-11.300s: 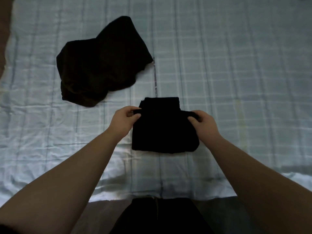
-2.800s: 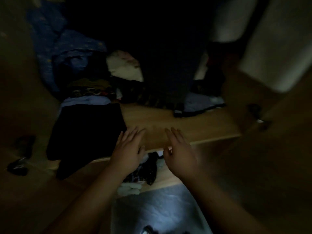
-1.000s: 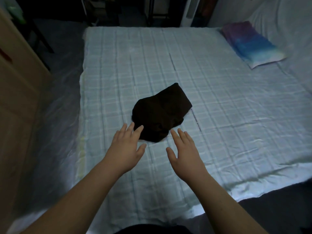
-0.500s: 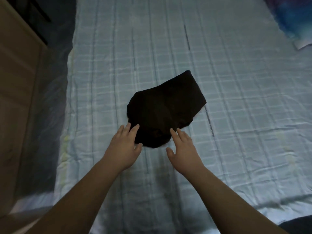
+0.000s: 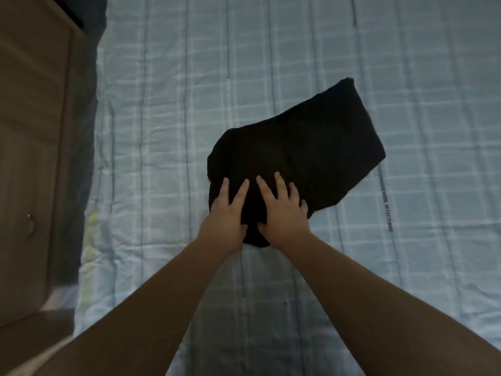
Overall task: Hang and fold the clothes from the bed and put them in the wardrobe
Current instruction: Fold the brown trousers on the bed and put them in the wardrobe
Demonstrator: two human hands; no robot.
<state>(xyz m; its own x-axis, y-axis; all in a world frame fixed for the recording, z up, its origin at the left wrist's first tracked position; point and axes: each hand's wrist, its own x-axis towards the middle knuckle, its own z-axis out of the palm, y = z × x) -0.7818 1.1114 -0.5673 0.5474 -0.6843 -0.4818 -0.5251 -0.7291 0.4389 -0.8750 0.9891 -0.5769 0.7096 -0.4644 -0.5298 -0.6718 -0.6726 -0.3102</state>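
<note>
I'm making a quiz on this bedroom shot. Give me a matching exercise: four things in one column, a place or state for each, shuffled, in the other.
Things:
1. crumpled black garment
2. left hand
3. pale blue checked bedsheet
4. brown wooden cabinet

Places or states:
A. stands at the picture's left edge, beside the bed
B. lies in a heap on the bed
C. spread flat under the garment
D. rests on the garment's near edge, fingers straight, beside the right hand

Pairs: 1-B, 2-D, 3-C, 4-A
</note>
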